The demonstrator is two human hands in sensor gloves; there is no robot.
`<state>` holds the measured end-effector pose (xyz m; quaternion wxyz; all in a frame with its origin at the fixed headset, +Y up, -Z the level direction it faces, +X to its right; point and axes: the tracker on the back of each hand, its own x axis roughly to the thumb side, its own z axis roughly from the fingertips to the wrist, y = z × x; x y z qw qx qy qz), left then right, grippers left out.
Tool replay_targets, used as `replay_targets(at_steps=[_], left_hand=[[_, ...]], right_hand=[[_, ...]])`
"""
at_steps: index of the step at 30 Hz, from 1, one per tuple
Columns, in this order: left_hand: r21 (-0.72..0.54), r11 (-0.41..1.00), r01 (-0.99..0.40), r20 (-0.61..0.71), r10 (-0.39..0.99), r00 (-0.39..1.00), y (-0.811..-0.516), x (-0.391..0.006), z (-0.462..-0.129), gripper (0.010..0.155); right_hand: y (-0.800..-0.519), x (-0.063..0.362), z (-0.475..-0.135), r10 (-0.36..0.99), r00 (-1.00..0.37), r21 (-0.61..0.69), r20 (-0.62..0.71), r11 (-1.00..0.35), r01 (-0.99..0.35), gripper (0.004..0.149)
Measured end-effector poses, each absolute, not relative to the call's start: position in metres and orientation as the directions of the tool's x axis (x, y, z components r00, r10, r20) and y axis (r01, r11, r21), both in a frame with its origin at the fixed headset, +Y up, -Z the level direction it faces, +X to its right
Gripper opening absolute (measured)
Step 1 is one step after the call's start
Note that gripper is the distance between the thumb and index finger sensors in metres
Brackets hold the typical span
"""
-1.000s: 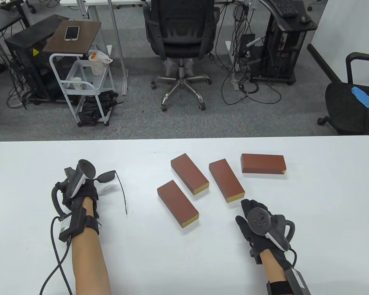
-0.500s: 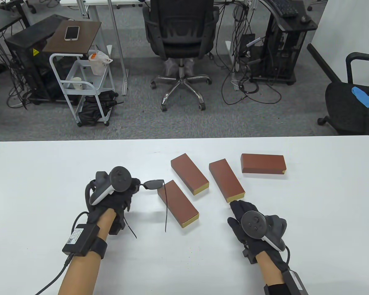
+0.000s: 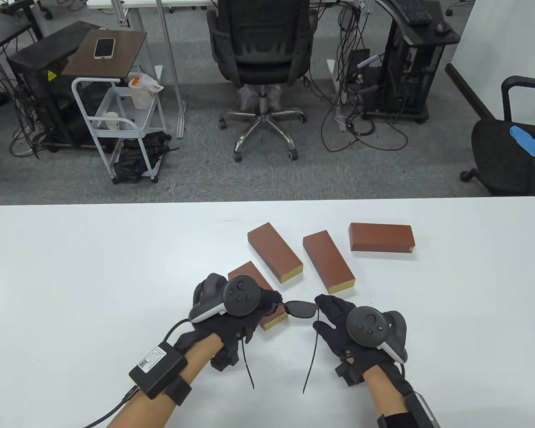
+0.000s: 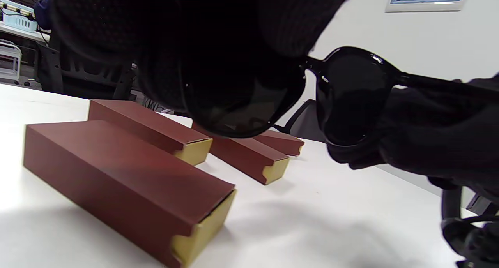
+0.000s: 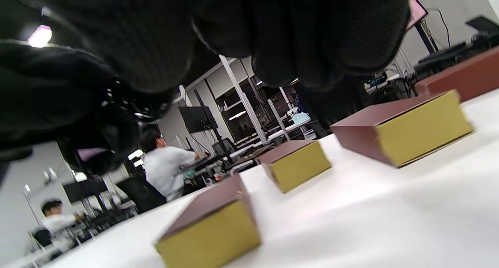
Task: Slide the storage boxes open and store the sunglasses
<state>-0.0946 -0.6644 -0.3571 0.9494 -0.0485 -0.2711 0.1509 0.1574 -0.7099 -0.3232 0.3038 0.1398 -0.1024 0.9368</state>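
Sunglasses, arms unfolded, hang just above the white table between our hands: left hand grips one lens end, right hand pinches the other hinge. Light, thin and scratch-prone, we judge; best held by the frame. Four closed boxes lie just beyond.

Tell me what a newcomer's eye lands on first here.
First, the black sunglasses held above the white table between the left hand and right hand, temples open and trailing toward the person. Next, four closed reddish-brown storage boxes with tan ends lie fanned out just beyond the hands, the nearest one partly under the left hand.
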Motion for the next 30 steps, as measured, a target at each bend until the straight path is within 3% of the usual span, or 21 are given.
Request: replay_targets(at_steps=[6,14,17,22,26,30], left_hand=[[-0.236,0.938,-0.253,0.465,0.337,0.819,-0.660,-0.088,-0.352,0.044],[-0.384,0.775,-0.501,0.291,0.617,0.732,-0.666,-0.104,-0.357,0.046],[-0.451,0.628,-0.635,0.196,0.763,0.616,-0.668,-0.113,-0.360,0.047],[-0.437,0.200,-0.877,-0.030,0.971,0.237,-0.676,-0.129,-0.357,0.056],[-0.384,-0.046,-0.922,-0.104,0.995,-0.006,-0.687,-0.130,-0.351,0.062],[-0.421,-0.131,-0.897,-0.122,0.989,-0.087,-0.696,-0.125,-0.348,0.067]], right_hand=[[-0.709,0.158,-0.321,0.700,-0.650,-0.101,0.297,-0.654,-0.750,0.047],[-0.704,0.163,-0.321,0.824,-0.517,-0.137,0.231,-0.499,-0.856,0.038],[-0.701,0.169,-0.320,0.840,-0.506,-0.175,0.196,-0.478,-0.861,0.039],[-0.700,0.177,-0.318,0.922,-0.366,-0.251,0.125,-0.328,-0.911,0.043],[-0.701,0.178,-0.316,0.956,-0.285,-0.283,0.067,-0.256,-0.924,0.046],[-0.701,0.177,-0.313,0.973,-0.228,-0.300,0.027,-0.210,-0.931,0.049]])
